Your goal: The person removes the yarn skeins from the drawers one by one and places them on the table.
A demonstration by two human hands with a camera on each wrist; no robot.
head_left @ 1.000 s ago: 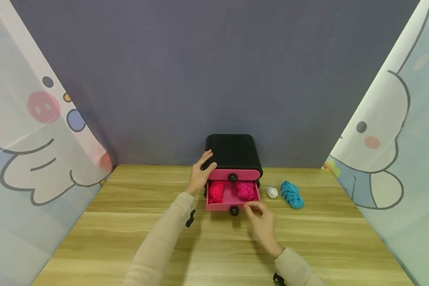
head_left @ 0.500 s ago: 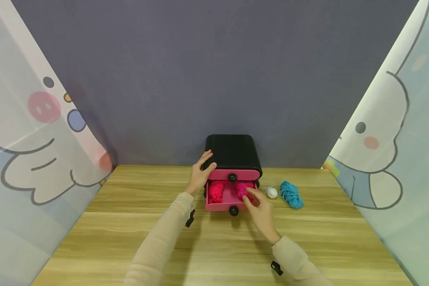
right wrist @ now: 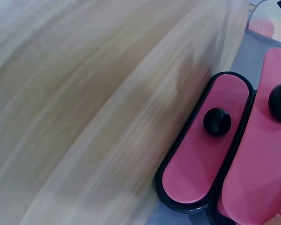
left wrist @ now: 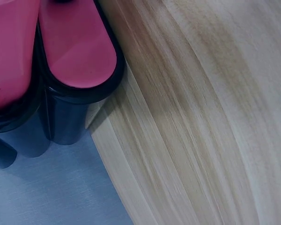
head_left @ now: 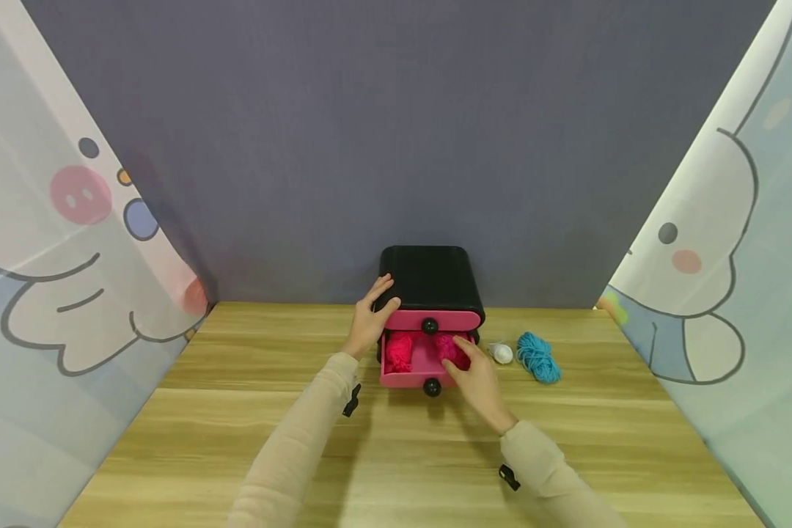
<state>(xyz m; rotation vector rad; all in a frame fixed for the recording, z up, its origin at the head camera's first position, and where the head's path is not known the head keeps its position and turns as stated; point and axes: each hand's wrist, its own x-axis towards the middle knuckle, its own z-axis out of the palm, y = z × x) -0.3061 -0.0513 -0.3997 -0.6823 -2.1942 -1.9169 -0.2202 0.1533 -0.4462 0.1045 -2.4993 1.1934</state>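
Note:
A black cabinet (head_left: 429, 275) with pink drawers stands against the grey backdrop. My left hand (head_left: 368, 319) rests on its left upper edge, fingers and thumb spread. One pink drawer (head_left: 409, 380) is pulled out below the closed top one (head_left: 409, 320). Inside it lie a red yarn bundle (head_left: 399, 352) on the left and a magenta yarn bundle (head_left: 443, 345) on the right. Reaching over the drawer front, my right hand (head_left: 478, 381) has thumb and fingers around the magenta yarn, which they partly hide. The right wrist view shows a closed bottom drawer (right wrist: 192, 173) beneath.
To the right of the cabinet lie a small white ball of thread (head_left: 502, 354) and a blue yarn bundle (head_left: 537, 357) on the wooden table (head_left: 251, 396). Round black knobs (head_left: 432, 387) stick out from the drawer fronts. Printed cloths (head_left: 699, 242) hang at both sides.
My right hand has left the front edge of the open drawer and moved up and inward onto the magenta yarn. The left hand stays in place on the cabinet.

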